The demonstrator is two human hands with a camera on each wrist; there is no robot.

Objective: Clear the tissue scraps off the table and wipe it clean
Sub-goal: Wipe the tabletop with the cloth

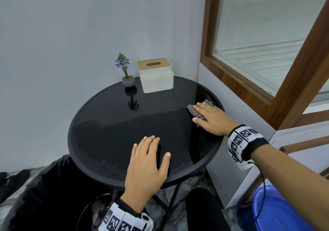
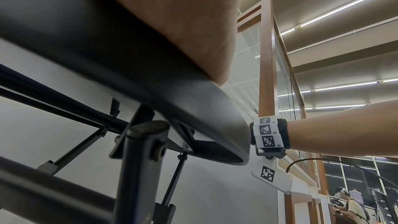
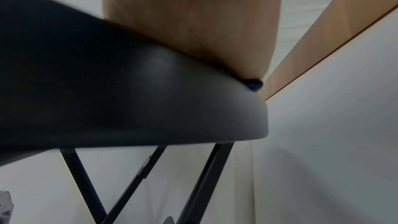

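The cloth (image 1: 199, 112), a grey knobbly rag, lies at about three o'clock on the round black table (image 1: 110, 124), close to the rim on the window side. The right hand (image 1: 212, 119) presses flat on it, fingers straight and slightly spread, pointing toward ten o'clock; the rag pokes out past the fingertips and under the thumb. The wrist, wearing a marker band, hangs just over the rim, and the forearm runs off toward four o'clock. In the right wrist view only a dark tuft of cloth (image 3: 255, 86) shows between the heel of the hand (image 3: 193, 14) and the table edge (image 3: 172, 100).

The left hand (image 1: 148, 170) lies palm down at six o'clock on the tabletop, fingers straight and together, thumb splayed to the right, the wrist past the near rim. The left wrist view shows its palm (image 2: 172, 23) resting on the rim (image 2: 168, 94).

The glass looks smeared and dull across the near half, glossy toward the far half. At twelve o'clock stand a white tissue box (image 1: 155, 77) with a wooden lid and, just left of it, a small potted flower (image 1: 126, 74), both near the wall. The middle of the tabletop between hands and box lies open. To the right, the rim sits very near the wall under a wood-framed window (image 1: 249, 81). A black bin bag (image 1: 44, 195) gapes below at seven o'clock; a blue basin (image 1: 277, 211) sits on the floor at four o'clock.
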